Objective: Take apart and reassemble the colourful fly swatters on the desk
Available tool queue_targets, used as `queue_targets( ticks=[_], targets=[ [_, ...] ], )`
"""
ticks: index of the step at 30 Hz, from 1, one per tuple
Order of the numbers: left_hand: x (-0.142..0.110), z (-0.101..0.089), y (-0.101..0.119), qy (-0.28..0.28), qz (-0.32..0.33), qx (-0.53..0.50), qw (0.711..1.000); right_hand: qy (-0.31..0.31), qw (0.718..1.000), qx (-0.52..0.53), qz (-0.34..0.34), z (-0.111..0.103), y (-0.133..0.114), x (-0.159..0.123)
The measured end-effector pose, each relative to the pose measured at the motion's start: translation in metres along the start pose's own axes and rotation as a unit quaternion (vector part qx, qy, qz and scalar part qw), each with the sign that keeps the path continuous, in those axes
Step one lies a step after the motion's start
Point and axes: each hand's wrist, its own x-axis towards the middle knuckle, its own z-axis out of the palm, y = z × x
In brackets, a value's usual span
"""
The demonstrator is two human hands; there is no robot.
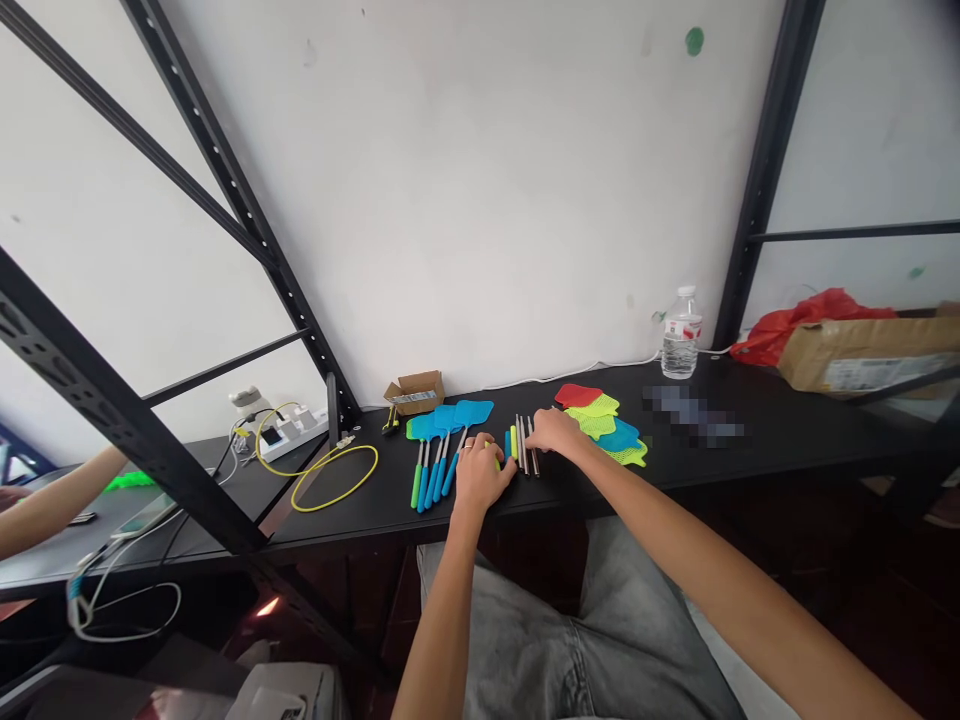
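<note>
Forward, left hand [481, 476], right hand [556, 430], palms down

The blue fly swatter heads [472, 412] are made of plastic mesh, a little glossy, and their handles [424, 478] are smooth plastic. The loose rods [523, 445] look like polished metal with a soft shine, while the tabletop [750, 470] is black and matt. The small box [415, 392] is plain brown cardboard, and the jeans [525, 640] are rough grey denim.

No readable text (the water bottle label [682, 328] seems too small).
</note>
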Motion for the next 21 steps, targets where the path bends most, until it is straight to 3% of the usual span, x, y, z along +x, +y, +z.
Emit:
queue_targets(
  ticks=[5,9,11,14,16,18,21],
  targets=[
    [0.0,0.0,0.0,0.039,-0.025,0.0,0.999,-0.028,0.998,0.059,-0.019,-0.002,0.001,-0.001],
    [0.0,-0.003,0.0,0.069,-0.055,-0.023,0.996,0.056,0.971,0.232,-0.002,-0.004,0.013,-0.007],
    [0.001,-0.004,-0.001,0.078,-0.076,-0.047,0.993,0.109,0.912,0.395,-0.014,0.001,0.018,-0.012],
    [0.001,-0.005,-0.007,0.077,-0.12,-0.103,0.984,0.143,0.772,0.617,-0.053,0.019,0.021,-0.021],
    [0.001,-0.005,-0.012,0.068,-0.15,-0.153,0.974,0.139,0.701,0.695,-0.072,0.034,0.019,-0.028],
    [0.002,-0.004,-0.018,0.072,-0.175,-0.195,0.962,0.134,0.664,0.732,-0.075,0.047,0.017,-0.031],
    [0.002,-0.002,-0.023,0.093,-0.187,-0.215,0.954,0.143,0.644,0.749,-0.063,0.055,0.017,-0.032]
  ],
)
